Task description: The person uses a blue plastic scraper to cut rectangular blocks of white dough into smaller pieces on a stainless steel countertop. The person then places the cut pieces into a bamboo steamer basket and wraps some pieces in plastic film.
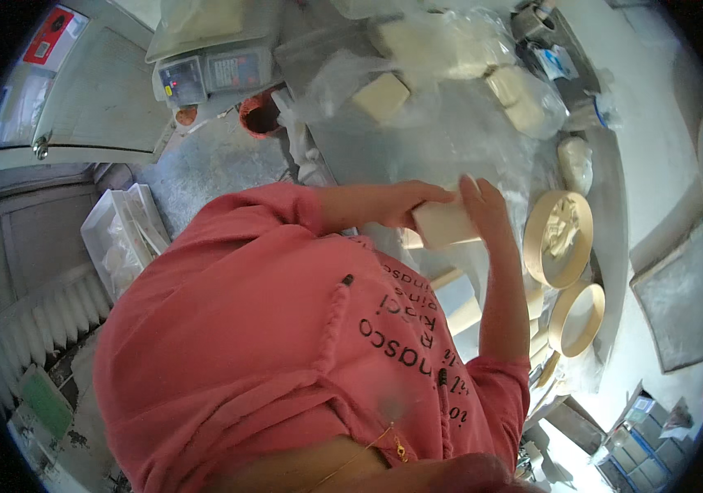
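A pale cream rectangular block (447, 223) is held between both my hands above the metal-grey table. My left hand (416, 202) grips its near left corner, with the thumb along the top. On the other side, my right hand (483, 206) holds the right edge, and a thin pale edge shows by its fingers. Whether the block is solid or a stack of sheets cannot be told. More pale blocks (463, 314) lie below on the table, partly hidden by my shirt and arm. Another cream block (382, 97) rests farther off, beside clear plastic wrapping.
Bagged pale blocks (521, 101) lie at the back. To the right stand a round pale hoop (531, 246) around yellowish pieces (562, 228) and a smaller hoop (599, 308). Lidded plastic boxes (237, 69), a red bucket (257, 117) and a white crate (102, 231) are at left.
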### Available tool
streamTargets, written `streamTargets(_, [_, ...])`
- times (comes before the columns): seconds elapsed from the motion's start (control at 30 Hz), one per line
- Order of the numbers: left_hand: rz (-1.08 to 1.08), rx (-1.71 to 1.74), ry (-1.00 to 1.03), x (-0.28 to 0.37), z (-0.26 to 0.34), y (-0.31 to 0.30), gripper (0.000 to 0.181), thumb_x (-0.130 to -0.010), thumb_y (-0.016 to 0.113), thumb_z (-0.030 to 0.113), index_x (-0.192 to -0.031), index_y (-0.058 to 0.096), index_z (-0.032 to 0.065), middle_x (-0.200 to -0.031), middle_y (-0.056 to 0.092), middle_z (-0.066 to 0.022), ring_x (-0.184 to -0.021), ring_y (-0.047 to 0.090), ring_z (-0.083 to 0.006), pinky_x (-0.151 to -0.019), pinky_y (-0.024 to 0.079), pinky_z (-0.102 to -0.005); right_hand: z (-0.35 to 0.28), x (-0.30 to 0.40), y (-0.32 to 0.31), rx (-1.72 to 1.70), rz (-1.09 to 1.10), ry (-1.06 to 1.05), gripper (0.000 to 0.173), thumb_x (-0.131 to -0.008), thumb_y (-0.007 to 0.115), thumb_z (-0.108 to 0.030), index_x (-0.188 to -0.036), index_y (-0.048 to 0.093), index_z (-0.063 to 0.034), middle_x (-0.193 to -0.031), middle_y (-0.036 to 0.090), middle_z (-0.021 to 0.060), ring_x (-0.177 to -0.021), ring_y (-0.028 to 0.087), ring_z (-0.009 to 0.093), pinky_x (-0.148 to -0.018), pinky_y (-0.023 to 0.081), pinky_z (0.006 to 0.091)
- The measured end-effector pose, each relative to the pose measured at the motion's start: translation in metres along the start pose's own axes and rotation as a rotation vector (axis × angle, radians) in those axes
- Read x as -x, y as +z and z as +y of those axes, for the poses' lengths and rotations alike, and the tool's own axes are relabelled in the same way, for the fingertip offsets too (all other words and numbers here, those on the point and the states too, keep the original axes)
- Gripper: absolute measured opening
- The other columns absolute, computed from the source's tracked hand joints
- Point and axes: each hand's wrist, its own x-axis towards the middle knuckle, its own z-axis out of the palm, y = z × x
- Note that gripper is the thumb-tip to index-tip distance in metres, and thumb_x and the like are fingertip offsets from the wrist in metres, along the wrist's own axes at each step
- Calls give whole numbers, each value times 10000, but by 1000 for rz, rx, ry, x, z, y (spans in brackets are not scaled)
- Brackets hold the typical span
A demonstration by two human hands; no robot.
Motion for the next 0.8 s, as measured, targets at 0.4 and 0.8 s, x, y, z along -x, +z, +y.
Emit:
streamTargets(0.4, [754,-417,452,28,161,-213,389,-865,544,261,-1163,526,12,-1016,600,-88,-936,563,-178,-805,440,-335,-129,-283,131,-583,-471,-51,526,-855,543,-401,-1253,482,-63,-1176,548,92,-1081,493,225,-941,353,327])
streamTargets(0.8, [1057,-1225,287,0,170,-207,414,-841,473,272,-1152,511,2,-1166,518,-222,-1085,487,-389,-930,358,-454,-55,-368,192,301,-77,-461,536,-841,504,-449,-1261,484,-116,-1226,532,162,-1093,523,335,-926,402,412])
